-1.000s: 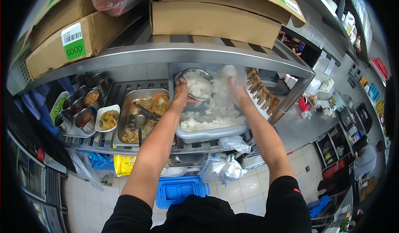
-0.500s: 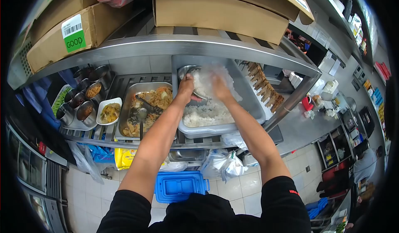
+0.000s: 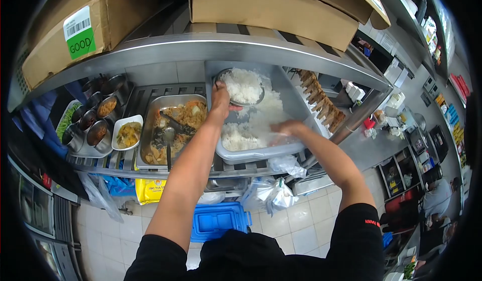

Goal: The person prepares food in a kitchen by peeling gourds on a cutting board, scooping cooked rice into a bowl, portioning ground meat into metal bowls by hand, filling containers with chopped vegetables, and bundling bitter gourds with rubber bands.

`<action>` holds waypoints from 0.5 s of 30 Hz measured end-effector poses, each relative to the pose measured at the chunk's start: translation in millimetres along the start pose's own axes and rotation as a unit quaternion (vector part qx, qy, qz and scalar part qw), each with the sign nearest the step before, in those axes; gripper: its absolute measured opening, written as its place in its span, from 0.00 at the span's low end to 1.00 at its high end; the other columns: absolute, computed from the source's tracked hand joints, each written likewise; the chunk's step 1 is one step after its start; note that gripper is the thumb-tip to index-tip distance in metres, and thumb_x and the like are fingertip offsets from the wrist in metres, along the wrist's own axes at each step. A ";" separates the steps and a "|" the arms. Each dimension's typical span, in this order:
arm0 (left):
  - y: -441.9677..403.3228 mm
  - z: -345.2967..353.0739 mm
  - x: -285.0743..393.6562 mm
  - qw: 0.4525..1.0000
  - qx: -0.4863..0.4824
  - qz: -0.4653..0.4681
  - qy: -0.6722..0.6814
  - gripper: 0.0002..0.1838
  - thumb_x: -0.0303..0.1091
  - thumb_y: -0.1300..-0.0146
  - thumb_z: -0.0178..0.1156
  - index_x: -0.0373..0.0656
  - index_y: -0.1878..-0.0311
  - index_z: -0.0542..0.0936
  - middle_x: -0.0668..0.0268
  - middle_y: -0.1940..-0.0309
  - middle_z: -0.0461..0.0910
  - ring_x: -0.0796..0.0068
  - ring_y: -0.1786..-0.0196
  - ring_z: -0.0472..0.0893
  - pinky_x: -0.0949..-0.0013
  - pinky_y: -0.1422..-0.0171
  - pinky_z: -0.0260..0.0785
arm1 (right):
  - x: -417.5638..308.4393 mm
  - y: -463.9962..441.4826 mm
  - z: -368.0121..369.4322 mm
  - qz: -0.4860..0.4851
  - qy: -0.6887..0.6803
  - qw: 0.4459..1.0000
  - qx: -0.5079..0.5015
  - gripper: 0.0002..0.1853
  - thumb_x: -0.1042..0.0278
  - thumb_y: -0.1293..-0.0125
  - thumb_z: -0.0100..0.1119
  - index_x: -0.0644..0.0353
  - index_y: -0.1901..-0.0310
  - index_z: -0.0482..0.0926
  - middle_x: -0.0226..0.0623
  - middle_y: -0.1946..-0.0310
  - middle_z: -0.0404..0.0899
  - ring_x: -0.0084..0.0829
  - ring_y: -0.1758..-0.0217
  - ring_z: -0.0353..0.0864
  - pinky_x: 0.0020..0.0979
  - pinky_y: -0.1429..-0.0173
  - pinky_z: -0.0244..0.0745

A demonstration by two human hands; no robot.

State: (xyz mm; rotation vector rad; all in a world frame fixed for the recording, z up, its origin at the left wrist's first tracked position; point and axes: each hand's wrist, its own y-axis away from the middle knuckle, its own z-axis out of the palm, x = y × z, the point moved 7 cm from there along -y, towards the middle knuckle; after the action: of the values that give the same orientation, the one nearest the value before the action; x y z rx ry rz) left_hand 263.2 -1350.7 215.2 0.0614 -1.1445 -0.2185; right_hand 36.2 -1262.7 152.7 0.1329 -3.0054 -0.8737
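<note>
A round metal bowl [image 3: 258,102] heaped with white rice [image 3: 243,86] is tilted over the back left part of a grey plastic tub [image 3: 298,103]. My left hand [image 3: 221,98] grips the bowl's left rim, the thumb on top. More loose rice [image 3: 242,136] lies in the front of the tub. Low over this rice, on the right, is my right hand [image 3: 288,129], blurred by motion, with a blurred whitish patch at its fingertips. Whether it holds anything cannot be made out.
Left of the tub are a metal tray of cooked food [image 3: 192,111], a white dish [image 3: 127,132] and several metal cups [image 3: 99,134]. A shelf edge [image 3: 226,41] with cardboard boxes [image 3: 271,7] spans above. A person [image 3: 438,196] is at the far right.
My right hand has left the rice in the bowl and moved down and right to the loose rice. My left hand still holds the bowl, its heap now uncovered.
</note>
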 end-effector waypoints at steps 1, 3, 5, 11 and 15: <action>0.9 0.6 1.2 1.000 -0.003 -0.006 -0.001 0.25 0.55 0.27 0.31 0.51 0.35 0.58 0.51 0.42 0.70 0.46 0.53 0.80 0.44 0.66 0.81 | 4.4 -8.7 7.4 -0.002 -0.016 1.000 0.002 0.49 0.38 0.55 0.65 0.55 0.32 0.63 0.49 0.35 0.65 0.45 0.34 0.68 0.40 0.33 0.64; -0.6 0.7 -3.9 1.000 -0.011 -0.019 0.009 0.26 0.55 0.27 0.30 0.51 0.34 0.56 0.51 0.41 0.68 0.44 0.50 0.79 0.42 0.63 0.81 | 9.1 -13.3 18.8 -0.002 -0.047 0.999 -0.001 0.51 0.41 0.61 0.69 0.56 0.34 0.65 0.49 0.38 0.70 0.46 0.37 0.71 0.40 0.35 0.66; -3.8 0.8 -3.1 0.999 -0.024 -0.024 0.027 0.27 0.56 0.28 0.31 0.51 0.34 0.56 0.51 0.40 0.68 0.44 0.50 0.79 0.41 0.63 0.81 | 6.8 -22.8 20.3 0.037 0.000 0.999 -0.036 0.49 0.50 0.62 0.69 0.56 0.34 0.64 0.48 0.38 0.69 0.45 0.36 0.70 0.39 0.35 0.66; 12.6 -0.3 2.4 0.999 -0.013 -0.004 0.036 0.27 0.56 0.28 0.33 0.50 0.34 0.57 0.51 0.41 0.68 0.45 0.51 0.80 0.43 0.64 0.81 | 28.7 -6.7 -19.4 0.093 -0.068 0.971 0.208 0.42 0.58 0.58 0.70 0.59 0.37 0.68 0.44 0.43 0.75 0.43 0.40 0.74 0.38 0.38 0.70; 13.9 2.4 2.0 1.000 -0.016 0.002 -0.007 0.27 0.56 0.28 0.33 0.51 0.34 0.57 0.50 0.42 0.69 0.45 0.52 0.80 0.43 0.64 0.81 | 75.5 -14.6 -37.8 -0.020 -0.581 0.759 0.291 0.40 0.49 0.45 0.64 0.61 0.34 0.64 0.40 0.40 0.73 0.38 0.37 0.71 0.40 0.36 0.67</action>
State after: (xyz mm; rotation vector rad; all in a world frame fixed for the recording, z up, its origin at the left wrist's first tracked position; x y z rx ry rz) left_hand 263.8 -1337.4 220.3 0.0299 -1.1537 -0.2347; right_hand -36.7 -1301.5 175.7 -0.5843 -4.3147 0.2267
